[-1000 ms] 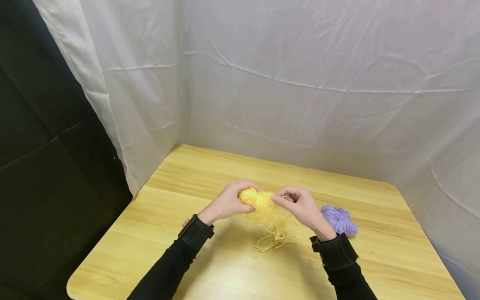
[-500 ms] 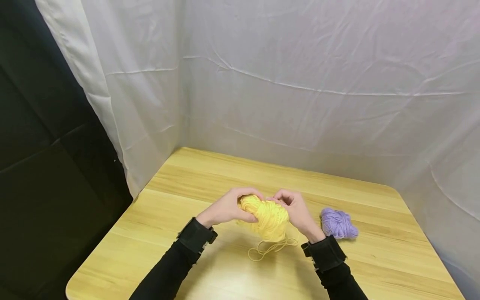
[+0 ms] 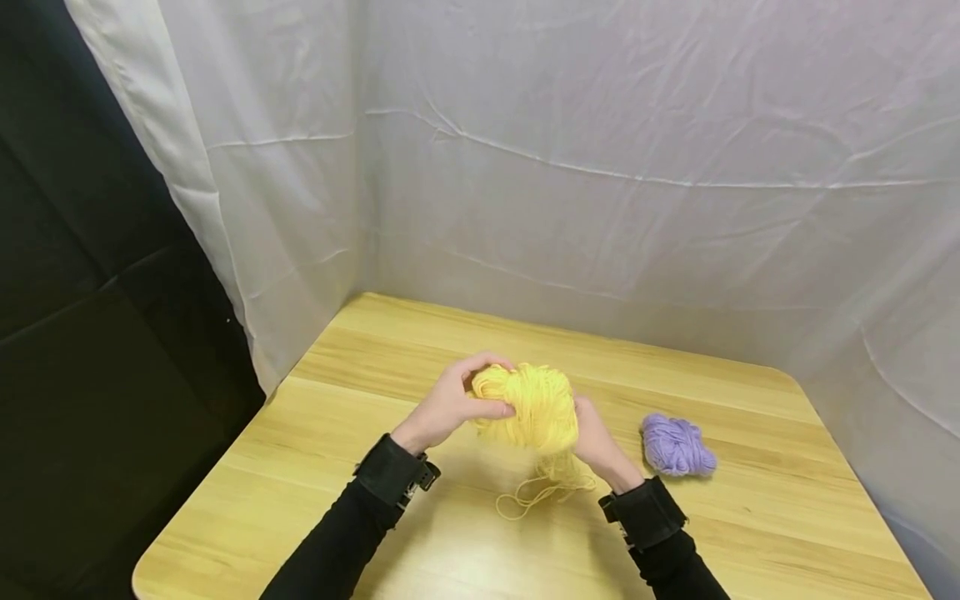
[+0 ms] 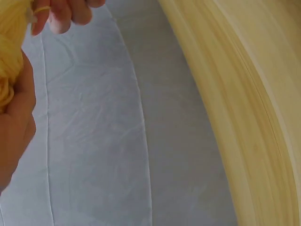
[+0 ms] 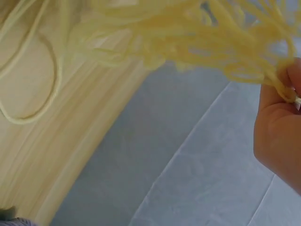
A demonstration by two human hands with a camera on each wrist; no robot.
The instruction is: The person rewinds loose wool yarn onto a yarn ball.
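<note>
Bench of pale wood fills the lower part of the head view, with a white cloth hanging behind it and on the left side. Above the middle of the bench both hands hold the yellow yarn, a loose bundle lifted clear of the wood, while some of its strands hang down and lie in loops on the bench under it. The left hand grips the left end of the bundle, thumb in front and fingers curled over the top. The right hand is mostly hidden behind the yarn in the head view; the right wrist view shows its fingers pinching a few strands at the edge of the bundle. A smaller purple yarn lies on the bench near the right wrist, apart from the hands. I judge that the yellow yarn is very light and soft, with no stiffness, so it sags and changes shape in the grip. It is not fragile, but loose loops can slip out and tangle. The thick middle of the bundle looks like the best place to take hold, not single strands.
</note>
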